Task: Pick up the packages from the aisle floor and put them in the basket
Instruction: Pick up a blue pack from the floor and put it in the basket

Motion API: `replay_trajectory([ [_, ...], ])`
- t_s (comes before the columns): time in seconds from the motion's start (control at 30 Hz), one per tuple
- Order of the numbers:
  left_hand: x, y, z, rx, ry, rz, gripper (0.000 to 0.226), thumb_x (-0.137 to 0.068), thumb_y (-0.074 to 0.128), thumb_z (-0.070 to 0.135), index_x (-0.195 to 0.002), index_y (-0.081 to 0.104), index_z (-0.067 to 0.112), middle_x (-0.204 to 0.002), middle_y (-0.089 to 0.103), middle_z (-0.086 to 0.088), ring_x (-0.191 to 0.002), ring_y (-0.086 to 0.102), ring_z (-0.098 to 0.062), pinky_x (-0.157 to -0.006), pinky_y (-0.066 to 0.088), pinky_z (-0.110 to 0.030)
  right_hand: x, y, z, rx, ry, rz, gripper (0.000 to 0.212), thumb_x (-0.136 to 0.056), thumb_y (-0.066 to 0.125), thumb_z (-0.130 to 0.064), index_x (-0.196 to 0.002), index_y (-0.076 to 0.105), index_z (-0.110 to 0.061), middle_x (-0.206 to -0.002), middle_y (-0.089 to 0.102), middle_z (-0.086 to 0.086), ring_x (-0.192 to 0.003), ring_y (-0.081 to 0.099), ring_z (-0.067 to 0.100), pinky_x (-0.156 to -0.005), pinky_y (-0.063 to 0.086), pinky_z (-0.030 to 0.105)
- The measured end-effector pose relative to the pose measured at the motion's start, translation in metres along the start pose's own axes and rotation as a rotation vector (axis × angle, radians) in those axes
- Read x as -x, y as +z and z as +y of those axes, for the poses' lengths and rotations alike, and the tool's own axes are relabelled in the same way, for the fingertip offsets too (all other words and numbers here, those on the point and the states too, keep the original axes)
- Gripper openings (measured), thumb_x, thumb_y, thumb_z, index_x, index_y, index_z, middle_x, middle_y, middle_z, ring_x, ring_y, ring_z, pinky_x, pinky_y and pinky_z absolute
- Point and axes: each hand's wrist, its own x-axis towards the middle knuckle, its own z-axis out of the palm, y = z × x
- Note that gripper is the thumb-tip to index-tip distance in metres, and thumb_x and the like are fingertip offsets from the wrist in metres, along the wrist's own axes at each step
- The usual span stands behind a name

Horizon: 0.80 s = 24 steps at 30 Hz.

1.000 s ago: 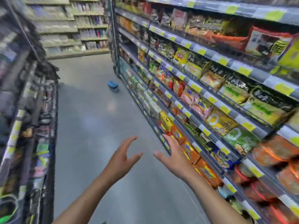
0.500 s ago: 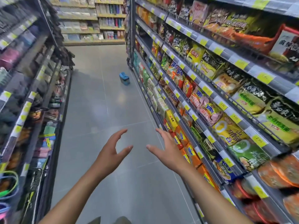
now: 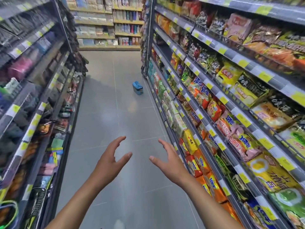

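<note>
Down at the near edge of the view, my two forearms come up from the bottom and both hands sit side by side above the floor (image 3: 107, 113). Left hand (image 3: 112, 162) and right hand (image 3: 168, 162) face each other palm to palm with a gap between them, holding nothing. The fingers (image 3: 118, 141) are spread and loosely curved and the thumbs point in at one another, like I'm about to catch a ball lol.

Way up the aisle is the only one I can spot: a blue package (image 3: 137, 87) lying on the floor, well apart from both hands and just beside the foot of the right shelves (image 3: 208, 85). It's pretty much dead ahead, on the line between the two hands, so I'd call neither really nearer, maybe the right by a hair since it hugs that side. Its long axis looks to run roughly along the aisle, near to far, a bit tilted. My read: walk up first, then bend and grab it across the short sides. Can't pick out the basket anywhere, and the far shelving (image 3: 107, 38) is just blur.
</note>
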Motion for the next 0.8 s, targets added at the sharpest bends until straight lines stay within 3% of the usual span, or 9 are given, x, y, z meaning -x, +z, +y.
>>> replay_trajectory([
  [0.27,-0.11,-0.075,-0.024,-0.092,0.034,-0.018,0.058,-0.091,0.071,0.046,-0.138,0.04,0.059,-0.149,0.038,0.034,-0.139,0.036,0.009,-0.117,0.039,-0.044,-0.119,0.039,-0.05,-0.011,0.0,0.038,0.074,-0.092,0.075,-0.042,-0.155,0.038,-0.031,-0.156,0.037,-0.01,-0.146,0.035,0.008,-0.121,0.03,0.033],
  [0.4,-0.153,-0.085,-0.033,-0.082,0.035,-0.028,0.059,-0.092,0.071,0.044,-0.143,0.042,0.05,-0.15,0.038,0.031,-0.138,0.034,0.012,-0.118,0.037,-0.042,-0.163,0.05,-0.059,-0.017,0.002,0.029,0.074,-0.092,0.076,-0.04,-0.155,0.037,-0.032,-0.152,0.037,-0.014,-0.146,0.035,0.007,-0.122,0.03,0.034],
  [0.53,-0.206,-0.09,-0.037,-0.085,0.022,-0.057,0.059,-0.093,0.069,0.046,-0.144,0.04,0.053,-0.148,0.034,0.037,-0.139,0.031,0.014,-0.118,0.035,-0.038,-0.22,0.049,-0.063,-0.02,0.02,0.031,0.074,-0.093,0.075,-0.041,-0.155,0.037,-0.032,-0.154,0.036,-0.013,-0.146,0.035,0.007,-0.12,0.03,0.032],
  [0.8,-0.352,-0.088,-0.048,-0.13,0.023,-0.052,0.062,-0.091,0.068,0.051,-0.146,0.039,0.049,-0.152,0.035,0.033,-0.141,0.032,0.01,-0.118,0.037,-0.042,-0.368,0.031,-0.048,-0.04,0.031,0.007,0.073,-0.094,0.073,-0.041,-0.157,0.036,-0.03,-0.15,0.036,-0.018,-0.145,0.034,0.005,-0.113,0.029,0.026],
])
